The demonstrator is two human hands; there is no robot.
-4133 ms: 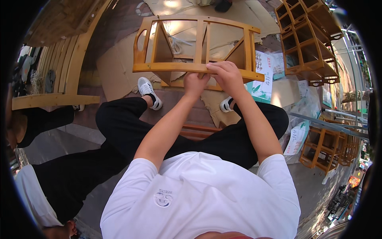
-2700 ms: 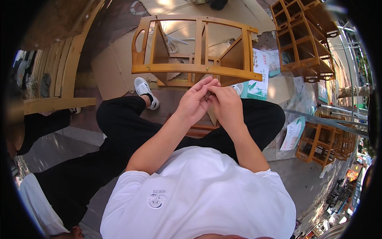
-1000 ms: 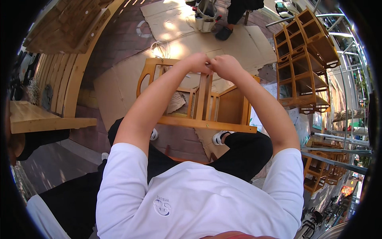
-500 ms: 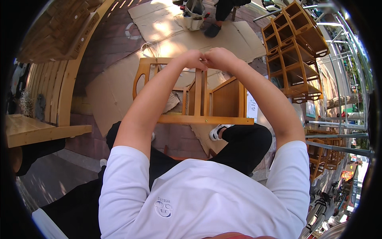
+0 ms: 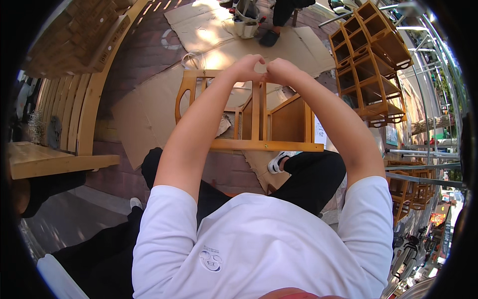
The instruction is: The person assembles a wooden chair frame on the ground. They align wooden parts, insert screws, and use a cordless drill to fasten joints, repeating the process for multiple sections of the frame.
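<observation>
Over the far side of a brown wooden shelf frame (image 5: pixel 255 112), my two hands meet with their fingertips close together. My left hand (image 5: pixel 247 68) curls with thumb and forefinger bent into an arch; its fingertips come near the right hand. Closed fingers of my right hand (image 5: pixel 282 71) face it, and anything pinched between the two is too small to name. The frame lies with its long near rail (image 5: pixel 266 145) in front of my knees. It has a side piece with an oval handle hole (image 5: pixel 185 102) at left and solid panels at right.
Cardboard sheets (image 5: pixel 144 109) cover the brick paving. A slatted wooden bench (image 5: pixel 74 119) with stacked cartons (image 5: pixel 69 40) stands left. At right are stacked wooden shelf units (image 5: pixel 368 70) and metal poles. Beyond, a bag of tools (image 5: pixel 246 22) stands near another person's foot (image 5: pixel 269 38).
My hands have parted slightly, and a gap shows beneath the left forefinger. The whole scene has shifted a little to the right in view.
</observation>
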